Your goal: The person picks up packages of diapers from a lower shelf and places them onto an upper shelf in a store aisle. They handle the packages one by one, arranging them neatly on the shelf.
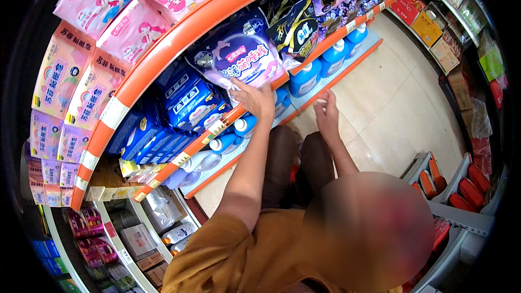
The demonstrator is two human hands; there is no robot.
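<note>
My left hand (255,99) reaches to the shelf, its spread fingers against the lower front of a dark purple and pink soft package (240,55). This package leans at the shelf front and bears writing and a cartoon figure. Black packages (296,34) stand just to its right, and blue packages (195,103) are stacked to its left. Over the floor, beside the bottom shelf, my right hand (327,110) hangs with loosely bent fingers and nothing seen in it. Below the packages, blue bottles (305,78) line the bottom shelf.
Orange shelf edges (215,128) with price tags run across in front of me. Pink packages (134,28) fill the upper shelf. Tiled floor (386,101) lies to the right, with boxed goods (427,24) beyond it. Red packs (474,185) sit in racks at the lower right.
</note>
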